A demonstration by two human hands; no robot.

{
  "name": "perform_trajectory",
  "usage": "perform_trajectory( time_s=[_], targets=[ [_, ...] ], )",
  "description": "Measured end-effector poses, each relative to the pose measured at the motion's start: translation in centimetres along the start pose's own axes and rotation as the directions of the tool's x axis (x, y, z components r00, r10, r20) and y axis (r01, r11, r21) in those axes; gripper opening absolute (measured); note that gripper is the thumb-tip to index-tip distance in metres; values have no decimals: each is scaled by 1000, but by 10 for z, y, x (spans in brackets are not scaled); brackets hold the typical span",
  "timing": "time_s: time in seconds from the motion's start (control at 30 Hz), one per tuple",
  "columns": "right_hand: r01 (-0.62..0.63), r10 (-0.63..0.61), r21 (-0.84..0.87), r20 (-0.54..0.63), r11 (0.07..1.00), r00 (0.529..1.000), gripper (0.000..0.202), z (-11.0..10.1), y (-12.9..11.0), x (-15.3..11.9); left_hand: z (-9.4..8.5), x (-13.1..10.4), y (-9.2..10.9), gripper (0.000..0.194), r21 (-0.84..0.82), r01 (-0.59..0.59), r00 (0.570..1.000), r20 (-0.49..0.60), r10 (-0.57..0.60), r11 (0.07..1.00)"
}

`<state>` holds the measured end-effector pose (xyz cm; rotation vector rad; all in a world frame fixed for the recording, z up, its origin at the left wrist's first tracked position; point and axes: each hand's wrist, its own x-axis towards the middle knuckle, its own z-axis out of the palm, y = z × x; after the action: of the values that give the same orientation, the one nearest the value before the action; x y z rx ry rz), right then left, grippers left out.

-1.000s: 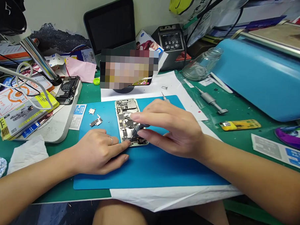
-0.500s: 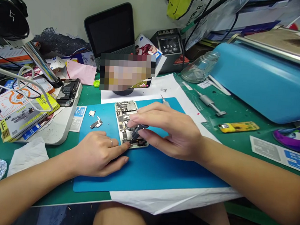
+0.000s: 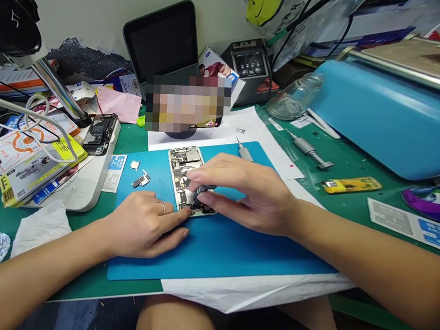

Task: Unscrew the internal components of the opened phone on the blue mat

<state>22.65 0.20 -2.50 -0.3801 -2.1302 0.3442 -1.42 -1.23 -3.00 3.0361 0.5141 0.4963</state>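
An opened phone (image 3: 180, 175) lies on the blue mat (image 3: 223, 248), its inner boards and parts exposed. My left hand (image 3: 150, 225) rests flat on the mat, fingers stretched out, with the index fingertip touching the phone's lower left edge. Above the phone's lower half, my right hand (image 3: 246, 193) pinches a dark screwdriver (image 3: 200, 190) between thumb and fingers. The screwdriver's tip is too small and dark to make out. Left of the phone lie a small metal plate (image 3: 135, 165) and a dark bracket piece (image 3: 142, 179).
A grey screwdriver (image 3: 244, 151) lies behind my right hand, and another grey tool (image 3: 308, 148) lies farther right. Around the mat are a glass jar (image 3: 294, 97), a yellow item (image 3: 351, 185), a second opened phone (image 3: 100, 134), a battery box (image 3: 40, 174) and a screen (image 3: 161, 41).
My right thumb and fingers have shifted slightly, and the dark screwdriver sits at a somewhat different angle. My left hand and the phone stay in place.
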Motion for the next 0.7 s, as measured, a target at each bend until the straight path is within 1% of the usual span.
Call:
perform_trajectory(
  time_s=[0.3, 0.6, 0.7],
  targets=[
    [-8, 8, 1, -1, 1000, 1000, 31, 0, 3, -3, 1, -1, -1, 28, 3, -3, 1000, -5, 3, 1000],
    [4, -4, -3, 20, 1000, 1000, 45, 0, 3, -4, -1, -1, 0, 28, 6, -8, 1000, -9, 8, 1000],
    [7, -7, -7, 24, 1000, 1000, 46, -1, 3, -4, -1, 1, 0, 28, 9, -7, 1000, -8, 7, 1000]
  ],
)
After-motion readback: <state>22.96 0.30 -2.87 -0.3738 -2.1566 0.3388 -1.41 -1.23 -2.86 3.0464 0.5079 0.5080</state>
